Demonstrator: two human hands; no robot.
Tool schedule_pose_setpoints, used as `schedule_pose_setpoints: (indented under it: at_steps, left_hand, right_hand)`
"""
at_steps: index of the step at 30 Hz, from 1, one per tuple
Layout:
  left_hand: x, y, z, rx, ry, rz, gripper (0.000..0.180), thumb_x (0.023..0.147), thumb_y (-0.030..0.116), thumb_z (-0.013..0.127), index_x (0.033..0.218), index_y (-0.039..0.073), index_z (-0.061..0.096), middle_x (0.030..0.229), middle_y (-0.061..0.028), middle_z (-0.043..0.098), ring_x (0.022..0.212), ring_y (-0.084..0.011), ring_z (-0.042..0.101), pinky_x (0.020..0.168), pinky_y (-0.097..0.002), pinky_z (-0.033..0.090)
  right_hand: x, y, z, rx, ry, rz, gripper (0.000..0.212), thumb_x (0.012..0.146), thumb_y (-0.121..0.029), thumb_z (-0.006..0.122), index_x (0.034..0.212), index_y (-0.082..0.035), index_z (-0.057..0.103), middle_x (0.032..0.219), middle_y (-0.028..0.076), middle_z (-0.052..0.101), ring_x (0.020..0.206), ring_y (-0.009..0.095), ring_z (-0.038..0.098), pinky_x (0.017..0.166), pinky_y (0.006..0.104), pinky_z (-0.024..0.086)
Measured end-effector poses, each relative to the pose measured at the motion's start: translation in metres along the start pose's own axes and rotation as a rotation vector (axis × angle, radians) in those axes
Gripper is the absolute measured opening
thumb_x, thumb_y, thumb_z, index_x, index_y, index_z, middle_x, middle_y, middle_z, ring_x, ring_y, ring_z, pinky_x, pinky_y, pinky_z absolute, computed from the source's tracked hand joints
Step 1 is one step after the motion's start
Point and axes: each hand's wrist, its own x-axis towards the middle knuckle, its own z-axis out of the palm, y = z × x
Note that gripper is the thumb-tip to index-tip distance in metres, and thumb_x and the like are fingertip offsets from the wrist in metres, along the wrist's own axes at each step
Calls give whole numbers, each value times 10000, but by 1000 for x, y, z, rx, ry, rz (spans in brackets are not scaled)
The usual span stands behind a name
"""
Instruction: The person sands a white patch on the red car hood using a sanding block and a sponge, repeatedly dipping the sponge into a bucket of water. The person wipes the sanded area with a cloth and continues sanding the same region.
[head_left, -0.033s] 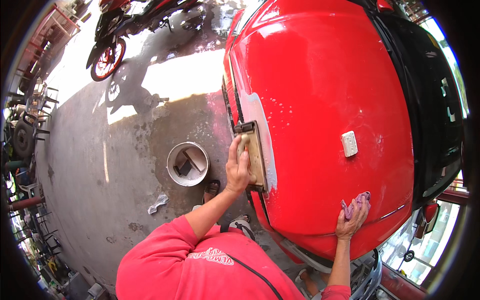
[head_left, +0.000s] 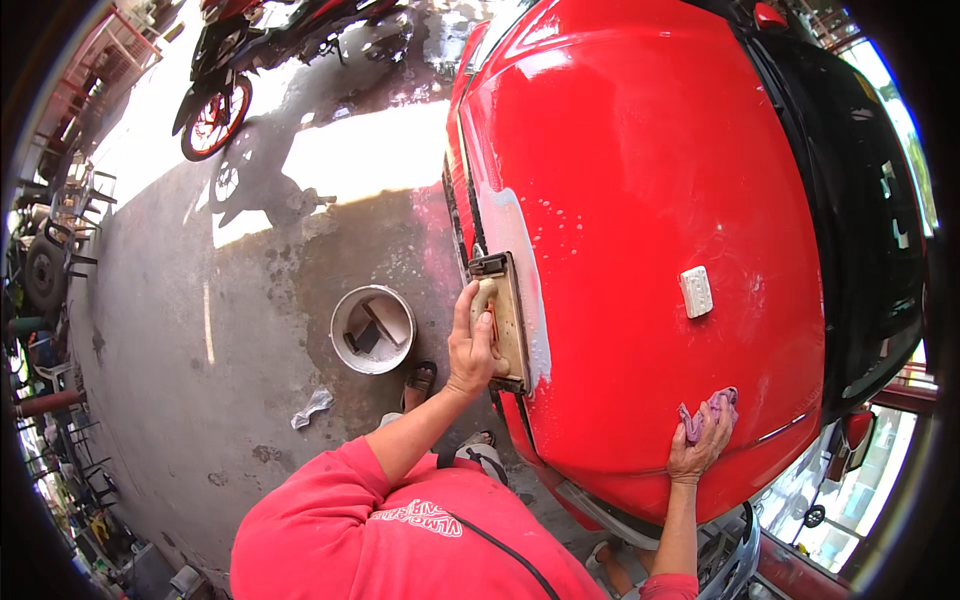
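Observation:
My left hand (head_left: 472,345) is closed round the handle of a long hand sanding block (head_left: 512,325). That block lies along the front edge of a red car hood (head_left: 640,200), over a pale grey filler-like patch (head_left: 535,315). Farther right, my right hand (head_left: 697,455) presses a crumpled purple cloth (head_left: 690,424) onto the hood, fingers bent over it. A white rectangular block (head_left: 696,292) rests on the hood beyond the cloth, touched by neither hand. Small wet drops dot the paint beside the grey patch.
On the concrete floor to the left stands a round white bucket (head_left: 338,335) with flat pieces inside. Near it lies a crumpled whitish scrap (head_left: 312,408). A parked motorcycle (head_left: 215,115) is at the far left. The dark windshield (head_left: 860,200) borders the hood on the right.
The sanding block and my left hand have slid slightly nearer along the front edge. My right hand and the cloth stay in about the same place on the hood.

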Motion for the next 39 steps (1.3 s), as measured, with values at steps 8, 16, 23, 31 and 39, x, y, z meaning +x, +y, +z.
schedule_pose_setpoints:
  at_steps: [8, 16, 23, 31, 39]
  left_hand:
    - [249, 46, -15, 95, 185, -121, 502, 1019, 180, 559, 1489, 10, 602, 1218, -153, 750, 1046, -235, 683, 949, -361, 547]
    - [-130, 26, 15, 37, 37, -23, 566, 1063, 132, 540, 1620, 70, 460, 1541, -207, 618, 1475, -328, 563, 1249, -417, 398]
    - [103, 43, -17, 102, 221, -112, 477, 1012, 209, 585, 1450, 33, 650, 1253, -185, 769, 1160, -270, 714, 1011, -380, 544]
    - [-190, 18, 12, 37, 104, 20, 485, 1064, 104, 538, 1547, 70, 560, 1506, -160, 663, 1441, -291, 600, 1217, -396, 439]
    - [31, 36, -16, 148, 254, -37, 449, 1024, 156, 573, 1452, 45, 655, 1380, -182, 732, 1262, -287, 695, 1101, -391, 517]
  right_hand:
    - [16, -5, 22, 67, 62, -78, 517, 942, -379, 646, 1361, -77, 660, 1593, 198, 521, 1505, 442, 451, 1270, 637, 313]
    - [8, 4, 19, 58, 107, -78, 509, 919, -340, 677, 1369, -102, 669, 1569, 174, 541, 1486, 410, 475, 1265, 630, 326]
    - [22, -10, 26, 88, 137, -126, 514, 930, -355, 687, 1375, -98, 668, 1558, 169, 548, 1470, 409, 488, 1262, 630, 324]
    - [5, -2, 17, 34, 133, -89, 511, 930, -358, 702, 1370, -102, 666, 1548, 169, 553, 1469, 408, 490, 1261, 624, 330]
    - [21, -13, 23, 81, 155, -142, 501, 930, -348, 709, 1370, -111, 671, 1545, 170, 555, 1467, 406, 495, 1256, 621, 337]
